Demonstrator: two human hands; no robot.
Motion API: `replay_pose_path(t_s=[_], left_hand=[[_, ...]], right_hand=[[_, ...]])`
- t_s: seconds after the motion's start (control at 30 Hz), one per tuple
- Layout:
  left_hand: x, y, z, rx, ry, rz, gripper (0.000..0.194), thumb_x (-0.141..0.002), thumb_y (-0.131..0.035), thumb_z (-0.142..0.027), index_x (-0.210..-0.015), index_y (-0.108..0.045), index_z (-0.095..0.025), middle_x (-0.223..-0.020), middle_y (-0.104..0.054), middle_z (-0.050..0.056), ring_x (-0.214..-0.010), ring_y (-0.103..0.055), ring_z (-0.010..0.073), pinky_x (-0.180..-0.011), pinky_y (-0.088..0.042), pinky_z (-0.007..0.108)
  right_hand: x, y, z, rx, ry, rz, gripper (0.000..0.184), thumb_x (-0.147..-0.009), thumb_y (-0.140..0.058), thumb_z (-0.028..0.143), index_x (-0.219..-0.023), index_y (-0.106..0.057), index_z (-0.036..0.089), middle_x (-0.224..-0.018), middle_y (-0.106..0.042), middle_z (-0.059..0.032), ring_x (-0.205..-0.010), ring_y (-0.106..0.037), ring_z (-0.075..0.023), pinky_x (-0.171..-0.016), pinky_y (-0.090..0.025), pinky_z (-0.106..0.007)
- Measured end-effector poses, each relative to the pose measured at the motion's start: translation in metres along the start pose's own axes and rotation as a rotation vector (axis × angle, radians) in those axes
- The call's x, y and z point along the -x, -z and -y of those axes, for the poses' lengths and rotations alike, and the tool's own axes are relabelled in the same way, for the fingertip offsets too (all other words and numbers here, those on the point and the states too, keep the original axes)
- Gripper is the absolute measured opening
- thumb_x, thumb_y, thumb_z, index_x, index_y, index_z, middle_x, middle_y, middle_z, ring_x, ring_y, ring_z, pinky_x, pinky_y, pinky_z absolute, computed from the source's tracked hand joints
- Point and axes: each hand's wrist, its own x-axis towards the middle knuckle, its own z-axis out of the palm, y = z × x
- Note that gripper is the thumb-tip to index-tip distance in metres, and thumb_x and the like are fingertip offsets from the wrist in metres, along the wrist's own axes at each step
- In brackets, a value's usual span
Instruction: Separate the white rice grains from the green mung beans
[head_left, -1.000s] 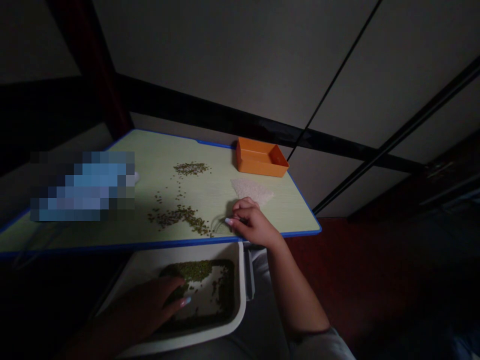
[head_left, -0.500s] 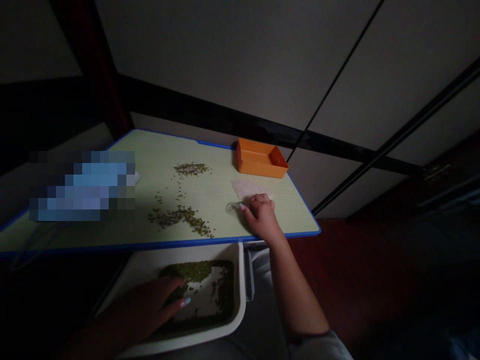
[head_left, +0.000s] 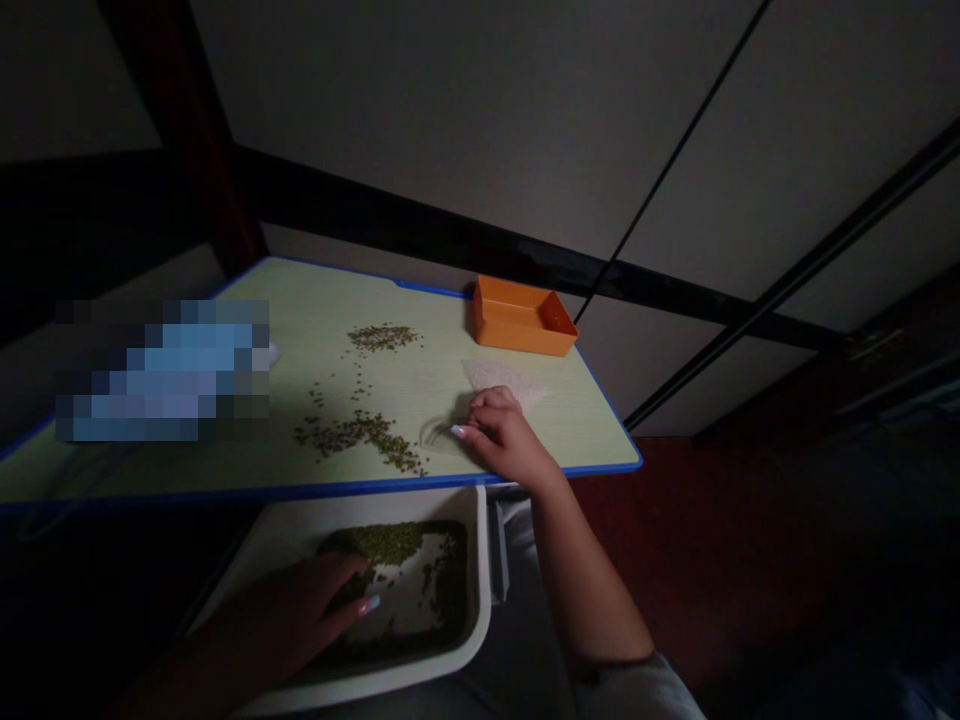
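The right hand [head_left: 506, 435] is over the front part of the pale green, blue-edged table [head_left: 285, 310], palm down. Its grip is narrow, thumb and fingers drawn together on what looks like a thin, clear, curved piece [head_left: 441, 432]; the poor light hides its full shape. The clear piece reaches out from the fingertips toward a scattered near heap of green and brown granules [head_left: 367, 430], close to the table's front edge.

Just beyond the right hand's knuckles lies a flat, roughly triangular spread of whitish grains [head_left: 510, 378]. Behind that, an open, rectangular orange box [head_left: 525, 325] stands upright at the table's far right corner. A smaller far heap of green and brown granules [head_left: 384, 337] lies left of the box, with loose granules strewn between the two heaps. At the table's left end is a blue, pixelated area [head_left: 180, 370].

The left hand [head_left: 322, 600] is low inside a white, round-cornered plastic basin [head_left: 484, 575], below the table's front edge. Its grip is fairly wide, thumb and forefinger apart beside the green granules in the basin [head_left: 394, 542]; whether the shadowed fingers hold any, I cannot tell.
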Motion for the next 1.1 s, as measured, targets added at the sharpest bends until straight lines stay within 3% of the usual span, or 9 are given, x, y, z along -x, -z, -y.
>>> replay_pose_path(t_s=[0.17, 0.33, 1.1], left_hand=[[0.001, -0.001, 0.003, 0.006, -0.013, -0.027, 0.057, -0.096, -0.054, -0.067, -0.131, -0.088, -0.036, -0.138, -0.092, 0.006, -0.128, -0.087, 0.0344, -0.109, -0.067, 0.040], [-0.001, -0.001, 0.001, -0.005, -0.001, 0.014, 0.059, -0.095, -0.054, -0.065, -0.130, -0.088, -0.032, -0.135, -0.093, 0.010, -0.127, -0.087, 0.0382, -0.107, -0.069, 0.045], [0.001, -0.001, 0.000, -0.011, -0.011, 0.020, 0.060, -0.098, -0.052, -0.063, -0.134, -0.086, -0.028, -0.140, -0.090, 0.013, -0.131, -0.085, 0.0399, -0.111, -0.068, 0.048]], right_hand=[[-0.007, 0.002, 0.002, -0.022, 0.009, 0.080, 0.038, -0.105, -0.085, 0.030, -0.075, -0.063, 0.024, -0.103, -0.067, -0.0044, -0.112, -0.056, -0.0264, -0.106, -0.041, -0.044], [-0.003, 0.006, 0.001, -0.057, 0.026, 0.115, 0.042, -0.103, -0.084, 0.027, -0.071, -0.058, 0.023, -0.103, -0.066, -0.0037, -0.112, -0.056, -0.0259, -0.108, -0.040, -0.044], [0.010, 0.007, 0.002, -0.074, 0.025, 0.076, 0.040, -0.104, -0.081, 0.027, -0.073, -0.056, 0.023, -0.100, -0.065, -0.0032, -0.106, -0.055, -0.0251, -0.105, -0.040, -0.043]])
